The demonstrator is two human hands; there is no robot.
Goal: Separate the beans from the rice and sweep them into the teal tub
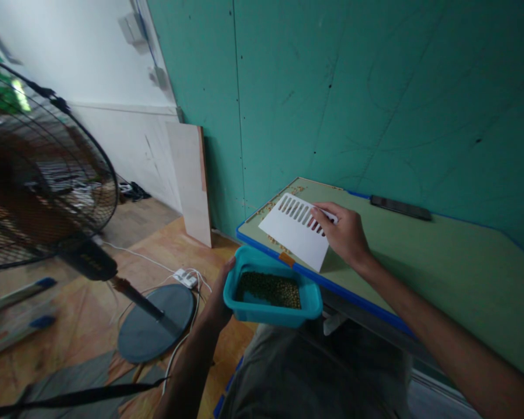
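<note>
My left hand (pixel 220 298) grips the left end of a teal plastic tub (pixel 266 315), held just off the table's near edge. Inside the tub lie small dark green beans (pixel 257 285) and, toward the right, paler yellowish ones (pixel 291 293). My right hand (pixel 346 234) is closed on the upper right part of a flat white slotted scraper (pixel 294 240). The scraper is tilted over the table's left end, its lower edge near the table's blue rim. Loose yellow kernels (pixel 268 206) lie around it, partly hidden beneath.
The green-topped table (pixel 436 273) stands against a green wall, with a black phone-like object (pixel 400 208) at its back. To the left are a standing fan (pixel 91 259), its round base (pixel 157 326), a white power strip (pixel 186 278) with cables, and a leaning board (pixel 190 180).
</note>
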